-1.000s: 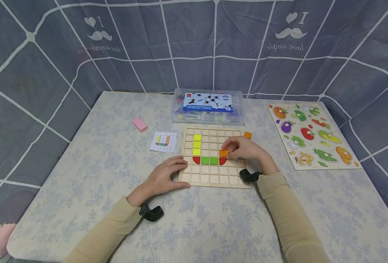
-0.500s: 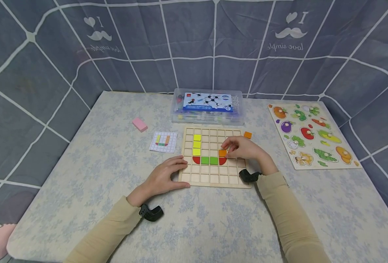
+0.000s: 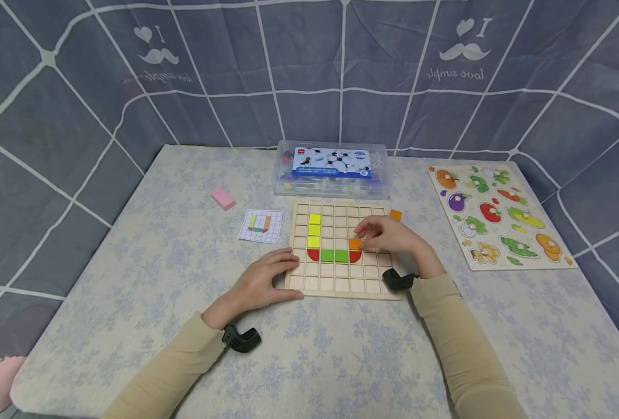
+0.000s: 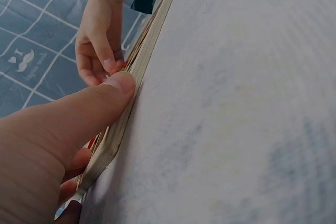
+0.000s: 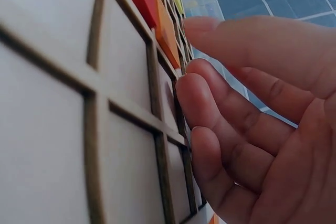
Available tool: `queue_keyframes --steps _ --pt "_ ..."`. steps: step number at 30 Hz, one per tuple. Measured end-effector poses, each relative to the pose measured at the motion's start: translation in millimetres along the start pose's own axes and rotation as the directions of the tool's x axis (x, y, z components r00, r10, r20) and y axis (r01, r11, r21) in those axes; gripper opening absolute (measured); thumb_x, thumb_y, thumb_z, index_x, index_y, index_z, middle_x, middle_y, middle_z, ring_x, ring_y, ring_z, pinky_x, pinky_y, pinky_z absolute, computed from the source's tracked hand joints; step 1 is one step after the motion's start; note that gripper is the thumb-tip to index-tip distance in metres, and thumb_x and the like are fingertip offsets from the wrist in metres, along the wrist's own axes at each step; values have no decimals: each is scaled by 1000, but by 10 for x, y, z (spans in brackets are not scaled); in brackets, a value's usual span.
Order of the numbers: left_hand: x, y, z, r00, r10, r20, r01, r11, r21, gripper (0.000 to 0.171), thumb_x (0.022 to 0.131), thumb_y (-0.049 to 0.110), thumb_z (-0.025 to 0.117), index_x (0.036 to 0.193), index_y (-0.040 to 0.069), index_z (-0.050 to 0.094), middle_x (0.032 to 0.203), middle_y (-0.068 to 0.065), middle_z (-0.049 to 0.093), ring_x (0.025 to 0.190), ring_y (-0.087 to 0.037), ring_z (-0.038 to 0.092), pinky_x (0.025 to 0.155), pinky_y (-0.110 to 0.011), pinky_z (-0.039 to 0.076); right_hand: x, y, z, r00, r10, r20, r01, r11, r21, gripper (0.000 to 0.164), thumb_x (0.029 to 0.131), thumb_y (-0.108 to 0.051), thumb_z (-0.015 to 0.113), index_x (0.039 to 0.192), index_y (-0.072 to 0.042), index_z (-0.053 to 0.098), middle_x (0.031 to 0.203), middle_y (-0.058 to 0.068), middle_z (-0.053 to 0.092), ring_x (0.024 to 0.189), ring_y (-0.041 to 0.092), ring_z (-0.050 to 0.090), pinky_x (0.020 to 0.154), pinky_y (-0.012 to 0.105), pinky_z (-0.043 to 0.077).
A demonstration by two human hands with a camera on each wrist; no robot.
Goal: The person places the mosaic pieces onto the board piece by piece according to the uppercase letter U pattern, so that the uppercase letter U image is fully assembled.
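Observation:
In the head view a wooden grid board [image 3: 335, 285] lies on the table with a U of tiles in its cells. The yellow tiles [image 3: 314, 230] form the left side; green tiles [image 3: 334, 256] between two red quarter-round tiles [image 3: 355, 256] form the bottom. One orange tile [image 3: 354, 244] sits in the cell above the right red one. My right hand [image 3: 388, 234] hovers beside it, fingers loosely bent; the right wrist view shows a gap between fingertips and orange tile [image 5: 166, 30]. My left hand [image 3: 259, 282] holds the board's near left corner, thumb [image 4: 113, 90] on its front edge.
Another orange tile [image 3: 395, 215] lies off the board's far right corner. A paper pattern card [image 3: 261, 235] and a pink block [image 3: 223, 198] lie to the left. Behind stands a clear plastic kit box [image 3: 332, 187]; a vegetable puzzle board [image 3: 498, 233] lies at right.
The orange tile has shifted slightly left into its cell. My right hand's fingers have come off it and lifted a little. My left hand has stayed put.

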State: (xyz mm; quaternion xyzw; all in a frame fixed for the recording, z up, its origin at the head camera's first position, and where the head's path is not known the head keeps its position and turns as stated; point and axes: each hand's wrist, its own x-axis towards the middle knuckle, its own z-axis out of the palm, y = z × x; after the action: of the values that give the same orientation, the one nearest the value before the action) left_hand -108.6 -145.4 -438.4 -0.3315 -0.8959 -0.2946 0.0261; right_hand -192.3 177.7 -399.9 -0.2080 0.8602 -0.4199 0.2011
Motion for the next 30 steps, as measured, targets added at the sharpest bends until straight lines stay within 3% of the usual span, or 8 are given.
queue_keyframes --steps 9,19,24,30 --pt "6 -1 -2 1000 12 -5 -12 1000 6 64 73 45 78 118 1 65 127 -7 57 130 -22 40 106 -35 38 -67 75 -145 987 4 -159 -6 1000 -10 30 85 -12 71 111 1 63 102 15 64 86 24 59 76 32 48" --pt "6 10 -12 1000 11 -1 -12 1000 -5 64 74 45 77 118 1 65 127 -7 56 131 -23 40 106 -35 38 -193 159 -357 940 130 -314 -124 992 38 39 85 -16 70 119 0 59 114 17 60 94 27 57 72 29 52" --pt "7 5 -10 1000 8 1 -8 1000 -7 64 73 44 78 118 1 65 127 -7 56 131 -23 40 106 -35 38 -258 241 -427 925 164 -343 -162 986 34 40 84 -19 72 119 -3 60 116 15 59 97 26 55 75 30 48" --pt "10 2 -6 1000 7 3 -7 1000 -6 64 73 45 78 118 1 65 127 -7 56 131 -22 40 106 -35 38 -307 326 -467 927 187 -324 -176 982 61 40 85 -17 71 120 -1 59 121 17 57 101 29 55 77 31 47"
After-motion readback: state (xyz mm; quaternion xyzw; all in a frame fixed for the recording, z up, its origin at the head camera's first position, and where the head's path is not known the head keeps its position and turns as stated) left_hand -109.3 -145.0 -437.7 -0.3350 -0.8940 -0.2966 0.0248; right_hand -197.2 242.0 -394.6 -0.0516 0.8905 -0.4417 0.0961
